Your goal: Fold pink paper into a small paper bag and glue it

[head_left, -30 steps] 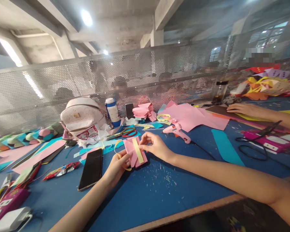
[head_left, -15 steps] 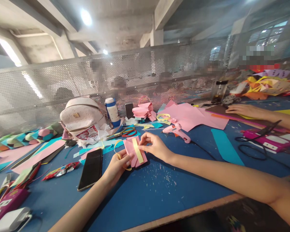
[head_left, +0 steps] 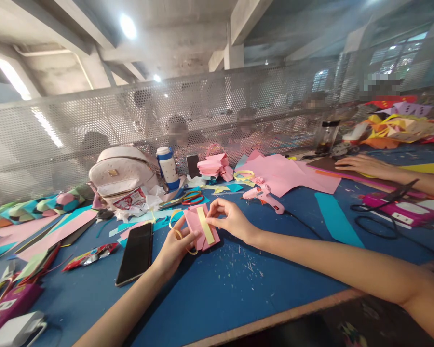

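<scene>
My left hand (head_left: 177,246) is closed on a folded pink paper piece (head_left: 193,224), thumb on its front face. A yellow paper strip (head_left: 206,226) lies across that face, and a thin curled yellow loop hangs by my left fingers. With thumb and forefinger pinched together, my right hand (head_left: 229,219) touches the strip's right edge near its upper part. Just behind and right of it, a pink glue gun (head_left: 264,196) rests on the table with its cord trailing right. A black phone (head_left: 135,255) lies beside my left forearm.
On the blue table (head_left: 231,299) are scissors (head_left: 192,197), pink sheets (head_left: 278,171), a blue strip (head_left: 338,219), a backpack (head_left: 125,166), a bottle (head_left: 167,168) and purple power strips (head_left: 401,209). Another person's hand (head_left: 361,164) rests on dark sheets at the right. A perforated metal screen (head_left: 39,144) stands behind.
</scene>
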A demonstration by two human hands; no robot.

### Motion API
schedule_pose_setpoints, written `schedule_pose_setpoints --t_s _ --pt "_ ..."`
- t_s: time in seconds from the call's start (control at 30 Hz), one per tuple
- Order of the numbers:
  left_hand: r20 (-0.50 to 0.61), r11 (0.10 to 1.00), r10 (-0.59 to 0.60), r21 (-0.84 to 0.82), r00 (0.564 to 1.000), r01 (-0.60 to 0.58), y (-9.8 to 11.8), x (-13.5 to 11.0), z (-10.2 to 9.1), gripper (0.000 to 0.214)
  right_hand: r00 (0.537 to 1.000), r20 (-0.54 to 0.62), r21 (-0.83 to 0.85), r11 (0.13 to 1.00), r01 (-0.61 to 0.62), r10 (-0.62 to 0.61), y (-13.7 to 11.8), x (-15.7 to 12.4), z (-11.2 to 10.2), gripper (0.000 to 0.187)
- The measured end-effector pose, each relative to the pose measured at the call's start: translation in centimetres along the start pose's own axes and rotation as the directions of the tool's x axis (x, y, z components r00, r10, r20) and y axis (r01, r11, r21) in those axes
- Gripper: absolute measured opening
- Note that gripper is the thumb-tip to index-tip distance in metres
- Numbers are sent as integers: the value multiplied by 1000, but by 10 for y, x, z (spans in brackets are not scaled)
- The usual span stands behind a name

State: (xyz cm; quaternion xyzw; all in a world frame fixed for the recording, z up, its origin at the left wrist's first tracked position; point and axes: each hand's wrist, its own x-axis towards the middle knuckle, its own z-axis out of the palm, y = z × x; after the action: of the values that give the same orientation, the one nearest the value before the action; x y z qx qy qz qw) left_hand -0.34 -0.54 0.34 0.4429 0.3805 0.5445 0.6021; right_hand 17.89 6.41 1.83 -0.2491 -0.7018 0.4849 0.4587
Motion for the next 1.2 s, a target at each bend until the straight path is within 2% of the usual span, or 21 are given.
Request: schedule_pose_setpoints --t_s 0.1,0.23,0.37,0.53,0.77,1.2 --pt "-3 999 45 18 999 -45 -1 0 0 95 1000 -1 -4 1000 4 -4 0 0 0 26" --pt "41 991 109 78 993 -112 0 0 1 96 1000 -4 -6 1000 8 -8 -1 0 0 25" --pt "35 992 101 69 994 -103 1 -1 2 93 1000 -8 -7 1000 14 -14 -1 0 0 25" --pt "-36 997 67 28 997 -66 2 -1 2 88 1000 -14 -5 1000 18 -18 -1 -1 2 25" --pt "-98 996 88 -2 991 -88 -1 3 -3 76 1000 -11 5 1000 17 -17 -2 -2 2 27" --pt "-121 992 94 -67 988 -103 -1 6 -9 63 1000 -27 40 999 -9 10 -3 -2 4 29"
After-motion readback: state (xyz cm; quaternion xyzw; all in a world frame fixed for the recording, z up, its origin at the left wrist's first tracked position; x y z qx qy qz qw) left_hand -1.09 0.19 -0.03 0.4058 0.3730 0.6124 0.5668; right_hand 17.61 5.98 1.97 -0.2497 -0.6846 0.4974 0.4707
